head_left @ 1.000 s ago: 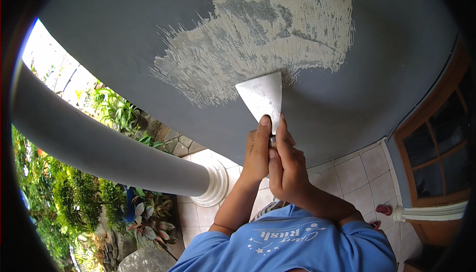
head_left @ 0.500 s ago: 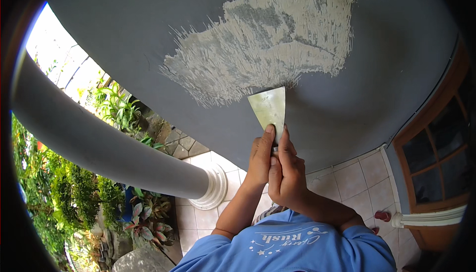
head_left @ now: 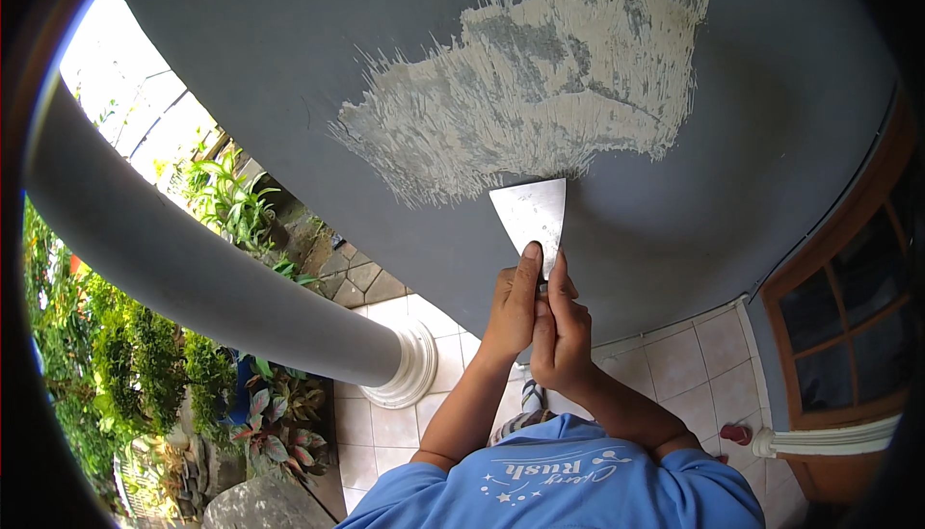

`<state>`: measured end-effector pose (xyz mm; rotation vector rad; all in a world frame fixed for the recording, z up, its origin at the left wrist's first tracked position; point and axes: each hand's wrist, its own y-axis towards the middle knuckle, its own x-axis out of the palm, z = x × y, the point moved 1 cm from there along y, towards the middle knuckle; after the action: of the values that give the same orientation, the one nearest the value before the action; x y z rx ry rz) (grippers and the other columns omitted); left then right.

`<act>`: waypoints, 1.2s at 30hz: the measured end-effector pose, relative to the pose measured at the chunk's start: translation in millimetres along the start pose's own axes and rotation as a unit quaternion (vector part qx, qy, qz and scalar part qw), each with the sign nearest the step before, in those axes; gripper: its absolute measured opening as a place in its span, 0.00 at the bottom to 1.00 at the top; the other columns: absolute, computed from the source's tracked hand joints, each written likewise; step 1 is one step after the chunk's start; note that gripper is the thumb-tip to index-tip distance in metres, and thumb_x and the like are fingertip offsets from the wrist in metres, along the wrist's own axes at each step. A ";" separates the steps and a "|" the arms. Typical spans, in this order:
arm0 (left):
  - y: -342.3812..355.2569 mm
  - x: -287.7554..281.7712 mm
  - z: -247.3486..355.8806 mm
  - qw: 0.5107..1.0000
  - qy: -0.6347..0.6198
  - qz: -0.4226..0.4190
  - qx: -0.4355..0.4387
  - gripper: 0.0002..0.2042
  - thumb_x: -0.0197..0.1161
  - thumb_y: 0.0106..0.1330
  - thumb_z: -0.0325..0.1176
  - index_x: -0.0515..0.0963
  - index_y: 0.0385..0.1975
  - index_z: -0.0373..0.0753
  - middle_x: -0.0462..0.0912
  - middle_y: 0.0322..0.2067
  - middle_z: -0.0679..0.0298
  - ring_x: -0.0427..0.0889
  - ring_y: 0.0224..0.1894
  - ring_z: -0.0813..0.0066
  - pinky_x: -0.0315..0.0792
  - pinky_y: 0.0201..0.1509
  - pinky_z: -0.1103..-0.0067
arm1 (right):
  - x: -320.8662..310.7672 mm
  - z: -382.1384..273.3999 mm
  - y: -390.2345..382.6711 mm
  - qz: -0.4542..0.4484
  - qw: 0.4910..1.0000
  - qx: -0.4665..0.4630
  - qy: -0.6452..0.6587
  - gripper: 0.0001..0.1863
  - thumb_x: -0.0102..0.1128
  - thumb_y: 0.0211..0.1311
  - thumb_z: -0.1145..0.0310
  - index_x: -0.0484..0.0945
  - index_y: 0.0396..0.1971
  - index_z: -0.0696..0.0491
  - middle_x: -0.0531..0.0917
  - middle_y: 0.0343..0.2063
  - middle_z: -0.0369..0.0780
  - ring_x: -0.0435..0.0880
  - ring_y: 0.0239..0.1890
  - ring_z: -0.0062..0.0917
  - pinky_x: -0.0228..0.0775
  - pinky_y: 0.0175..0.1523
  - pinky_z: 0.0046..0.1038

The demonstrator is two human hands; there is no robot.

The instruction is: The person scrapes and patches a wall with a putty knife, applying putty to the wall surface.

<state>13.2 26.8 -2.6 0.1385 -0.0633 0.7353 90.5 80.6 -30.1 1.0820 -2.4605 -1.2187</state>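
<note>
Both my hands grip one putty knife (head_left: 533, 213), its flared metal blade pointing up at the grey wall (head_left: 665, 240). My left hand (head_left: 514, 305) wraps the handle with its thumb laid along the base of the blade. Close against it, my right hand (head_left: 563, 336) is closed round the lower handle, a finger stretched up beside the blade. Most of the handle is hidden by my fingers. The blade's wide edge lies just below a rough scraped patch (head_left: 520, 95), where pale, streaky undercoat shows through the grey paint.
A white round column (head_left: 222, 288) with a moulded base rises at the left. Beyond it are garden plants (head_left: 154, 365) and a rock (head_left: 275, 505). Pale floor tiles (head_left: 674, 365) run below the wall. At right are a wood-framed window (head_left: 838, 307) and red footwear (head_left: 736, 434).
The wall patch has shifted slightly right in view. The blade sits a little lower relative to the patch and now looks brighter. Both hands keep their hold on the putty knife.
</note>
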 end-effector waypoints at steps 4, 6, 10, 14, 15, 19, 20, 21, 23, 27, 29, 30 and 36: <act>-3.7 3.0 12.6 0.999 0.044 0.003 0.027 0.30 0.38 0.76 0.50 0.79 0.25 0.30 0.81 0.22 0.58 0.79 0.24 0.74 0.74 0.33 0.79 | -5.5 -9.7 1.5 0.009 0.999 -0.019 0.025 0.31 0.40 0.63 0.76 0.48 0.64 0.74 0.68 0.54 0.67 0.74 0.54 0.57 0.70 0.56 0.41; 3.1 0.9 10.4 1.000 0.007 0.002 0.006 0.31 0.37 0.76 0.50 0.79 0.25 0.31 0.81 0.22 0.58 0.79 0.24 0.74 0.74 0.34 0.79 | -3.0 -7.5 6.9 0.004 1.000 -0.010 0.015 0.31 0.40 0.64 0.75 0.48 0.64 0.73 0.68 0.54 0.68 0.75 0.53 0.58 0.71 0.55 0.42; 11.5 3.8 12.6 0.999 -0.017 0.002 0.031 0.28 0.37 0.76 0.47 0.77 0.24 0.33 0.79 0.19 0.58 0.77 0.22 0.74 0.71 0.30 0.80 | -3.5 -4.1 15.7 -0.012 0.999 0.031 -0.030 0.32 0.41 0.65 0.74 0.46 0.65 0.72 0.68 0.54 0.68 0.77 0.49 0.59 0.74 0.51 0.41; 5.2 3.7 12.2 1.000 0.012 0.006 0.026 0.30 0.35 0.76 0.49 0.79 0.26 0.31 0.81 0.22 0.57 0.79 0.25 0.73 0.73 0.35 0.78 | -8.3 -12.0 12.2 -0.028 0.999 0.028 -0.025 0.31 0.42 0.65 0.74 0.48 0.64 0.72 0.68 0.54 0.67 0.77 0.49 0.57 0.74 0.52 0.40; 5.4 2.3 7.9 1.000 0.004 0.007 0.012 0.30 0.35 0.76 0.49 0.79 0.26 0.32 0.81 0.22 0.58 0.79 0.25 0.74 0.73 0.35 0.79 | -8.0 -12.2 13.4 -0.012 0.999 0.009 -0.053 0.30 0.42 0.64 0.75 0.49 0.64 0.71 0.68 0.54 0.67 0.78 0.49 0.57 0.74 0.52 0.40; 18.4 0.3 28.1 0.999 0.018 0.021 0.042 0.31 0.35 0.76 0.50 0.79 0.24 0.32 0.81 0.21 0.60 0.78 0.23 0.77 0.72 0.30 0.81 | -3.8 -6.7 32.3 -0.056 0.994 0.088 0.027 0.30 0.43 0.63 0.76 0.51 0.63 0.72 0.67 0.55 0.67 0.75 0.52 0.57 0.72 0.54 0.40; 24.4 -0.8 33.7 0.997 0.037 0.024 0.070 0.31 0.36 0.76 0.50 0.78 0.24 0.32 0.81 0.21 0.60 0.78 0.23 0.77 0.72 0.29 0.81 | -6.5 -11.0 34.0 -0.054 0.994 0.088 0.030 0.30 0.43 0.63 0.76 0.51 0.63 0.72 0.67 0.55 0.67 0.75 0.52 0.57 0.72 0.54 0.40; 23.9 0.5 33.8 0.997 0.040 0.024 0.069 0.31 0.36 0.76 0.51 0.78 0.24 0.32 0.81 0.21 0.59 0.78 0.23 0.76 0.72 0.30 0.81 | -10.5 -14.5 34.6 -0.055 0.995 0.079 0.026 0.30 0.43 0.63 0.76 0.51 0.63 0.72 0.66 0.56 0.67 0.74 0.53 0.57 0.71 0.55 0.40; 8.5 6.0 28.6 0.997 0.060 0.034 0.043 0.31 0.36 0.75 0.51 0.79 0.24 0.32 0.81 0.20 0.59 0.78 0.23 0.76 0.72 0.30 0.81 | -13.2 -17.1 25.1 -0.034 0.999 0.020 -0.019 0.30 0.42 0.63 0.75 0.51 0.63 0.73 0.66 0.55 0.67 0.73 0.55 0.57 0.69 0.57 0.41; 16.3 0.4 5.0 0.999 0.029 0.034 0.009 0.32 0.37 0.75 0.53 0.79 0.25 0.31 0.80 0.20 0.59 0.79 0.24 0.75 0.73 0.32 0.80 | 0.9 0.9 8.1 -0.013 0.998 0.067 -0.015 0.31 0.40 0.63 0.75 0.49 0.64 0.73 0.69 0.53 0.67 0.76 0.52 0.56 0.71 0.55 0.41; 21.2 -3.3 16.2 0.999 0.025 0.003 0.041 0.33 0.36 0.75 0.53 0.79 0.24 0.30 0.80 0.20 0.59 0.78 0.23 0.76 0.73 0.31 0.81 | 2.7 3.6 23.7 -0.016 0.997 0.068 0.029 0.31 0.41 0.64 0.75 0.49 0.65 0.71 0.70 0.51 0.66 0.78 0.48 0.56 0.73 0.50 0.40; 24.1 -1.2 30.3 0.998 0.025 -0.014 0.055 0.33 0.35 0.76 0.52 0.79 0.24 0.30 0.80 0.20 0.60 0.78 0.23 0.77 0.73 0.31 0.81 | 2.1 3.0 30.9 -0.018 0.998 0.059 0.016 0.31 0.41 0.64 0.75 0.49 0.65 0.70 0.70 0.52 0.66 0.79 0.47 0.56 0.73 0.49 0.40; 5.6 -4.2 1.1 0.999 -0.041 0.010 -0.027 0.28 0.39 0.75 0.52 0.79 0.31 0.32 0.81 0.24 0.59 0.79 0.26 0.76 0.72 0.32 0.81 | 2.9 -11.0 17.2 -0.030 0.999 0.026 -0.036 0.30 0.41 0.64 0.76 0.50 0.63 0.74 0.69 0.52 0.68 0.77 0.50 0.57 0.72 0.53 0.40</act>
<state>6.2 27.9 -1.4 0.1158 -0.1631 0.7466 84.4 78.7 -10.5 1.1531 -2.5439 -1.2401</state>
